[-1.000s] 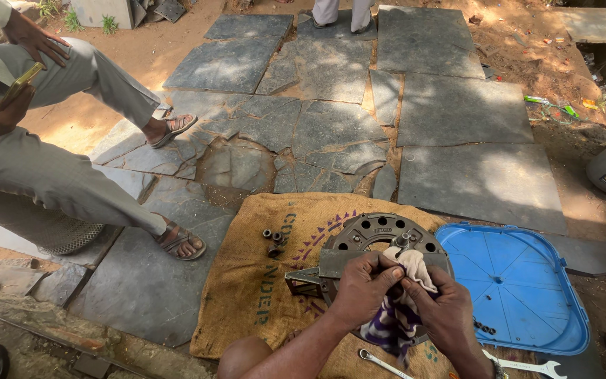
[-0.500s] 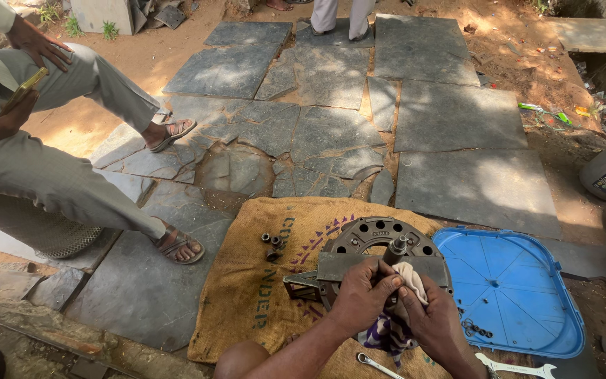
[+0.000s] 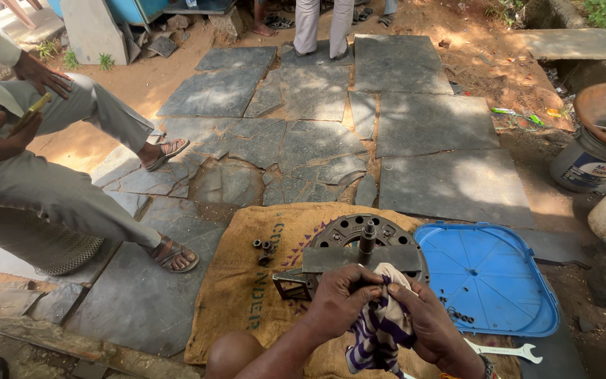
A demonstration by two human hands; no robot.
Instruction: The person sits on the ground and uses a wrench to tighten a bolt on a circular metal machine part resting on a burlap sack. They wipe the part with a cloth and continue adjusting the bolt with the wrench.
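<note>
- The striped cloth [image 3: 381,324], purple and white, hangs bunched between both hands at the six o'clock edge of the round metal disc [image 3: 359,235].
- The left hand [image 3: 341,300] has its fingers closed around the cloth's upper part; the right hand [image 3: 429,319] pinches it from the three o'clock side.
- The disc, dark and ringed with holes, lies on a burlap sack [image 3: 261,281]; a flat bar [image 3: 359,260] crosses it under an upright shaft [image 3: 367,235].
- Small nuts [image 3: 264,249] sit at the disc's nine o'clock.
- At three o'clock, a blue tray [image 3: 489,277] holds a few small nuts [image 3: 457,316]; a wrench [image 3: 503,349] lies beside it.
</note>
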